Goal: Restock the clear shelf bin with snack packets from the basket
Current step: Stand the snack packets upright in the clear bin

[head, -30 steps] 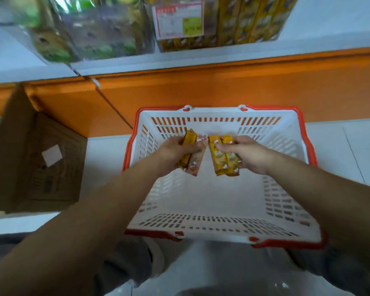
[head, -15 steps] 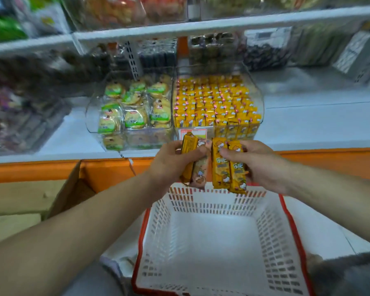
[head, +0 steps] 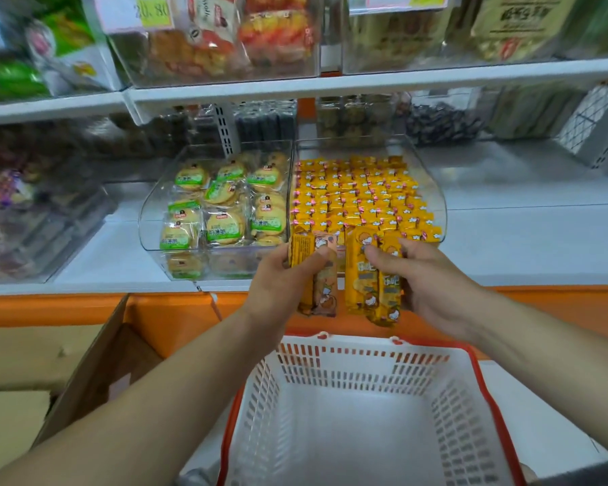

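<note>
Long yellow snack packets (head: pixel 358 275) were raised to the front of the clear plastic shelf bin (head: pixel 436 219). Two were clamped by the left hand (head: pixel 281 280), two by the right hand (head: pixel 427 275), above the white slatted basket (head: pixel 365 349).

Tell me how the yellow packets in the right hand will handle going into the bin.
Probably light: the right hand grips several yellow packets at once. Likely fairly stiff: they stick out straight, without drooping. Glossy wrappers may slide once laid in the clear bin.
</note>
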The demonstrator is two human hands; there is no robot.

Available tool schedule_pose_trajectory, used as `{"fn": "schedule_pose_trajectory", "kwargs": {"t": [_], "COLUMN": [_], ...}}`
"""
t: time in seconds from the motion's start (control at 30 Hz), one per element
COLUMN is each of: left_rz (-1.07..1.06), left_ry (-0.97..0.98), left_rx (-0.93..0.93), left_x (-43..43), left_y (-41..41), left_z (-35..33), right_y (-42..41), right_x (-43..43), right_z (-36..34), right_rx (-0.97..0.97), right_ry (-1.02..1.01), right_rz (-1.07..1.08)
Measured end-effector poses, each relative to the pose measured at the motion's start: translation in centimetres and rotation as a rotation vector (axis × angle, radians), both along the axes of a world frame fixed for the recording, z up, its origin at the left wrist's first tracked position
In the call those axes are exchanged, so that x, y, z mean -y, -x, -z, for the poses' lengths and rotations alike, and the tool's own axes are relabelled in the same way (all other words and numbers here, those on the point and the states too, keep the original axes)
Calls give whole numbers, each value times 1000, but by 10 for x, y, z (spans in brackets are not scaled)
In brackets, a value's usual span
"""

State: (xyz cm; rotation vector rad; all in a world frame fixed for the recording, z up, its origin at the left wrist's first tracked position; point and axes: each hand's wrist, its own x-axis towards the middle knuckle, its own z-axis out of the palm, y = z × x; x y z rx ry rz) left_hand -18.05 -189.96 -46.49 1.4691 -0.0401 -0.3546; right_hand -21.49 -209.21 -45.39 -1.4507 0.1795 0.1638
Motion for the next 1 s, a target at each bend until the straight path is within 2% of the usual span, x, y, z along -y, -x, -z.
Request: {"fn": "schedule_pose_trajectory", "kwargs": {"t": [0.23, 0.4, 0.57, 0.77, 1.0], "left_rz": [-52, -73, -6, 118, -11], "left_ry": [12, -43, -46, -19, -184], "left_rx": [-66, -23, -85, 21, 85], "left_x": [14, 14, 15, 11, -19], "left_y": [-5, -3, 5, 5, -23], "left_z": [4, 4, 2, 7, -2], "right_y": [-6, -4, 0, 0, -11], "right_x": [-2, -3, -11, -13, 16], "right_z": [3, 3, 1, -1, -9], "right_rx": [-19, -18, -42, -114, -130], "right_ry": [7, -19, 15, 8, -101], "right_rz": [10, 1, 14, 24, 58]}}
